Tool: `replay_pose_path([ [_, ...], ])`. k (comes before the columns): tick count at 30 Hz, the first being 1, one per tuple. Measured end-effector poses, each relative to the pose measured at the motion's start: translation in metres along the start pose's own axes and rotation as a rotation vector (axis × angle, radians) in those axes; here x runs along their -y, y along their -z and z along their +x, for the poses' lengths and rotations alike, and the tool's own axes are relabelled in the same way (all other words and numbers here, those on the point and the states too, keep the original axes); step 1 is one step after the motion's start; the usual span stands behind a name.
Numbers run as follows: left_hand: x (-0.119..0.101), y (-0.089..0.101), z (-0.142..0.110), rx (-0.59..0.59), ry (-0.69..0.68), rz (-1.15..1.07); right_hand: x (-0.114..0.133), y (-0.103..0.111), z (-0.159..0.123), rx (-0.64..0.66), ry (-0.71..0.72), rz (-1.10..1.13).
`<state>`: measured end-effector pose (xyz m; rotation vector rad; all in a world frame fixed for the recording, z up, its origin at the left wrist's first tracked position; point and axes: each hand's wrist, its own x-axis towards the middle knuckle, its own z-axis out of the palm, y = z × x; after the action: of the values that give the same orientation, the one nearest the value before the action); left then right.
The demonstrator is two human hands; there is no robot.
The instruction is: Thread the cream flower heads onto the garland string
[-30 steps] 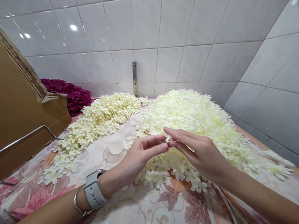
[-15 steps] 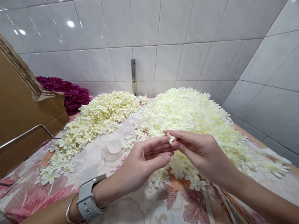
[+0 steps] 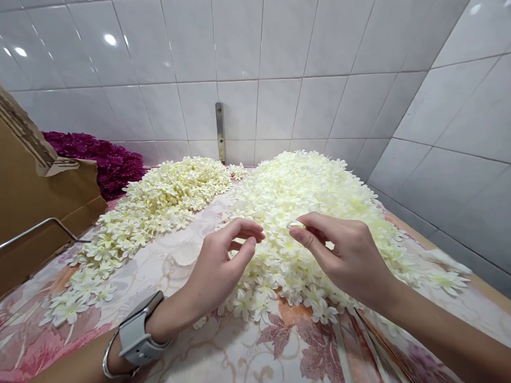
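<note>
My right hand pinches a small white flower between thumb and fingertips, and most of the flower is covered by the fingers. To its left, my left hand hovers with curved fingers, the thumb a little apart from them and nothing visible between. A gap separates the two hands. Behind and beneath them spreads a large heap of white artificial flowers with pale yellow centres.
A second, creamier flower heap lies to the left, beside a small clear dish. Purple flowers sit behind a cardboard box with a metal rod. A floral cloth covers the table; tiled walls enclose it.
My hands were touching around the small white flower and have moved apart. The flower stays in my right hand, while my left hand has drawn back to the left. The view has shifted slightly right.
</note>
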<state>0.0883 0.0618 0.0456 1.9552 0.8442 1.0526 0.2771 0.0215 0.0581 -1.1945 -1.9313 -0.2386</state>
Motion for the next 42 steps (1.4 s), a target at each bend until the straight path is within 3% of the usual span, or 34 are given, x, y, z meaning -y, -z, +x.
replay_pose_path([
  [4,-0.003,-0.001,0.001,0.163,0.124,-0.227,0.002,-0.004,-0.002,0.039,-0.016,0.049],
  [7,-0.005,-0.004,0.003,0.285,0.23,-0.442,0.004,-0.009,-0.006,0.001,0.051,0.053],
  [13,-0.001,-0.009,0.001,0.188,0.292,-0.421,0.008,-0.016,-0.012,-0.061,0.226,-0.026],
  [17,-0.001,-0.008,0.0,0.205,0.278,-0.446,0.008,-0.015,-0.011,-0.04,0.312,0.002],
  [21,-0.003,-0.007,-0.002,0.184,0.218,-0.391,0.007,-0.019,-0.013,0.022,0.309,0.066],
  [27,-0.005,-0.005,-0.003,0.218,0.071,-0.099,0.003,-0.024,-0.014,-0.047,0.32,-0.038],
  [29,-0.004,-0.005,-0.003,0.18,0.062,-0.044,0.001,-0.022,-0.013,-0.053,0.296,-0.067],
  [32,-0.001,-0.005,-0.002,0.116,0.114,-0.092,0.0,-0.017,-0.01,-0.042,0.198,-0.062],
  [35,-0.001,-0.004,-0.001,0.151,0.153,-0.214,0.001,-0.015,-0.01,-0.016,0.125,-0.006],
  [42,-0.002,-0.005,0.003,0.204,0.299,-0.49,0.002,-0.019,-0.016,0.015,0.231,0.038],
])
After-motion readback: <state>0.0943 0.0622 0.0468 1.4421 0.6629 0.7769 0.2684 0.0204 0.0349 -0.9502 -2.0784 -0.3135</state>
